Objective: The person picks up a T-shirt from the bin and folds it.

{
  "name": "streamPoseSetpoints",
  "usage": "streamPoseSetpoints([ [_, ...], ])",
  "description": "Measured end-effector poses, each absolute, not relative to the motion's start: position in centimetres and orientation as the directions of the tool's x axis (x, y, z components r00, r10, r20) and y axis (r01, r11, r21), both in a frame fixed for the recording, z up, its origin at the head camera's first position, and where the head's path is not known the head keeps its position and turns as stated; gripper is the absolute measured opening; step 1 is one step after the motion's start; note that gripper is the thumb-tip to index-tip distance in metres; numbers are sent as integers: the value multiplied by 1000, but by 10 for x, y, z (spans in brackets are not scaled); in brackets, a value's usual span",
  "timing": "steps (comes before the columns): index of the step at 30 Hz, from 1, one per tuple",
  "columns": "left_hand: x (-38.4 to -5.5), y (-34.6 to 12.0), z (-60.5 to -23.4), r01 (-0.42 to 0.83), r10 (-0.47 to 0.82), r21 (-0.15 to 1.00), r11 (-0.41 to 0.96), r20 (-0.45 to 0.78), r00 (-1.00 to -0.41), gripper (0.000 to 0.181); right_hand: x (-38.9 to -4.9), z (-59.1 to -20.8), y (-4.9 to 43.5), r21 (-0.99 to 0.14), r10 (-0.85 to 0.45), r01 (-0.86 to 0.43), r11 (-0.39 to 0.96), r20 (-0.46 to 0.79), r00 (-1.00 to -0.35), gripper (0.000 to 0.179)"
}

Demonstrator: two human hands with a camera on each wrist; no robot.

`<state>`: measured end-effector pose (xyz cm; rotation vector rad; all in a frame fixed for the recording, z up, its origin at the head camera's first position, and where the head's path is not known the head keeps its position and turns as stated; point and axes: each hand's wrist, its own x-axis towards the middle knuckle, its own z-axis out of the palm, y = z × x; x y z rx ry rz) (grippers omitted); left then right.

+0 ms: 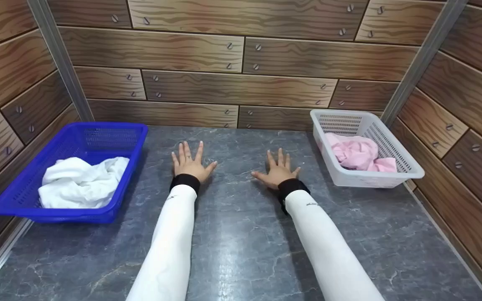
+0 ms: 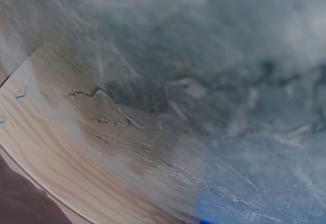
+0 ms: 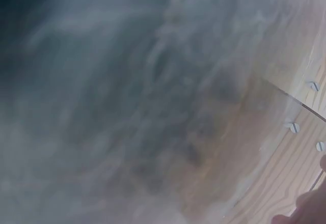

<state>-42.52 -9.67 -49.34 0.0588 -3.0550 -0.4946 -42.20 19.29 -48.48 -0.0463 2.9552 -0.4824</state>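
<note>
In the head view my left hand (image 1: 191,165) lies with spread, straight fingers over the dark marbled tabletop (image 1: 232,217), holding nothing. Likewise spread, my right hand (image 1: 278,172) is on the tabletop to its right, with nothing in its grasp. A blue plastic basket (image 1: 69,214) stands to the left, with crumpled white cloth (image 1: 80,184) inside. On the right a white plastic basket (image 1: 375,179) holds crumpled pink cloth (image 1: 356,152). Both hands are apart from the baskets. The wrist views show mostly blurred tabletop, with a sliver of the right hand (image 3: 310,206) at the corner.
Wood-patterned panels form a back wall (image 1: 241,54), a left wall (image 1: 11,108) and a right wall (image 1: 467,108) around the table. Grey metal posts stand at the back corners. The blue basket sits close to the left wall, the white one close to the right.
</note>
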Motion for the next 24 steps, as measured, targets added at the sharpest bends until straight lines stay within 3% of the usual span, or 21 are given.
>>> streamPoseSetpoints([
  [11,-429,-99,-489,-8,-19,310,951,32,-999,91,-420,-490,197,-326,-90,24,945,-331,-939,108],
  [18,-429,-106,-475,-14,-18,312,950,12,-1000,92,-415,-485,194,-312,-110,3,950,-343,-933,107],
  [24,-429,-121,-441,-23,-25,308,951,3,-1000,92,-406,-476,192,-326,-132,-20,945,-326,-936,106],
])
